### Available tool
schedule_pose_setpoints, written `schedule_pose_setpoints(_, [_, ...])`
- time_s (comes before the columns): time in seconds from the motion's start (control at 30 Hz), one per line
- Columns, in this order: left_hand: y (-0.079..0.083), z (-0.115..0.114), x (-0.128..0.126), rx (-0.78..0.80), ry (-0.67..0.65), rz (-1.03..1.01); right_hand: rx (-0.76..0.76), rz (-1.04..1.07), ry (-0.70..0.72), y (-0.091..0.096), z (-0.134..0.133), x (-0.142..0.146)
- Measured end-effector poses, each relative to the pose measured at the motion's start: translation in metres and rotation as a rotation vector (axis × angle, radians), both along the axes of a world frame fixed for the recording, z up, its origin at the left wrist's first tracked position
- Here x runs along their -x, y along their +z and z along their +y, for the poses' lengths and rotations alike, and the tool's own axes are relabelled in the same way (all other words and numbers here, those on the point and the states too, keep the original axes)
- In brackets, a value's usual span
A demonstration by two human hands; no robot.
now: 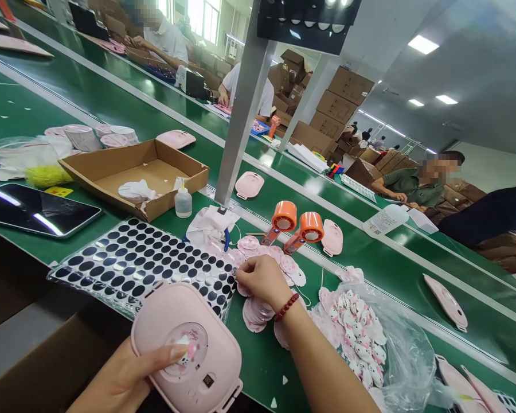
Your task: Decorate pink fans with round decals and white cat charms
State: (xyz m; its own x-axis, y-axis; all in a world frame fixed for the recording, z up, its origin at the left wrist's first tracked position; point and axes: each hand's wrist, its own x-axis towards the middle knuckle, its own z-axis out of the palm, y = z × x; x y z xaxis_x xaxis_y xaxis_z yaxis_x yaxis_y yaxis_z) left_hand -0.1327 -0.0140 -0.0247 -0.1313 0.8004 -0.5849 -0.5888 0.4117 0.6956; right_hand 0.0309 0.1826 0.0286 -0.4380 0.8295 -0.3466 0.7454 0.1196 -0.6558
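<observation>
**Factory floor, assembly line**

Production shop, not an office or home. Parallel green conveyor belts run the length of the room, with a lamp unit mounted on a metal post. Seated workers line the belts. Pink plastic housings sit out in batches. Cardboard cartons are stacked behind, under ceiling panel lights.

We count one left hand, one right hand, two orange fan heads, one cardboard tray, one smartphone, two plastic bottles, one sheet of black dots, one red bead bracelet.
</observation>
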Motion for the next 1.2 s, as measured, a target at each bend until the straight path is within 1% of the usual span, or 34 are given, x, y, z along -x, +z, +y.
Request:
schedule_pose_setpoints(0.1, [-0.003, -0.001, 0.001, -0.002, -0.02, -0.011, -0.002, 0.008, -0.007, 0.0, 0.001, -0.002])
schedule_pose_setpoints(0.2, [0.006, 0.0, -0.002, 0.016, 0.032, 0.064, 0.001, -0.003, 0.023, 0.001, 0.0, -0.002])
schedule_pose_setpoints(0.3, [0.016, 0.002, -0.007, 0.032, 0.039, 0.082, -0.025, -0.039, 0.046, 0.002, -0.005, 0.001])
schedule_pose_setpoints(0.37, [0.018, 0.003, -0.008, 0.027, 0.036, 0.081, -0.064, -0.088, 0.055, 0.003, -0.009, 0.005])
schedule_pose_setpoints(0.53, [0.015, 0.004, -0.007, 0.032, 0.039, 0.079, -0.138, -0.206, 0.092, 0.006, -0.013, 0.014])
schedule_pose_setpoints(0.83, [0.016, 0.003, -0.006, 0.018, 0.035, 0.061, -0.096, -0.247, 0.203, 0.016, -0.003, 0.013])
schedule_pose_setpoints(1.03, [0.005, 0.003, -0.001, 0.063, 0.036, 0.05, -0.1, -0.273, 0.273, 0.017, -0.004, 0.014])
schedule_pose_setpoints(1.13, [-0.006, 0.001, 0.005, 0.017, 0.002, -0.019, -0.125, -0.303, 0.275, 0.014, -0.007, 0.013])
schedule_pose_setpoints(1.2, [-0.015, -0.002, 0.009, -0.002, -0.044, -0.075, -0.146, -0.314, 0.273, 0.011, -0.009, 0.013])
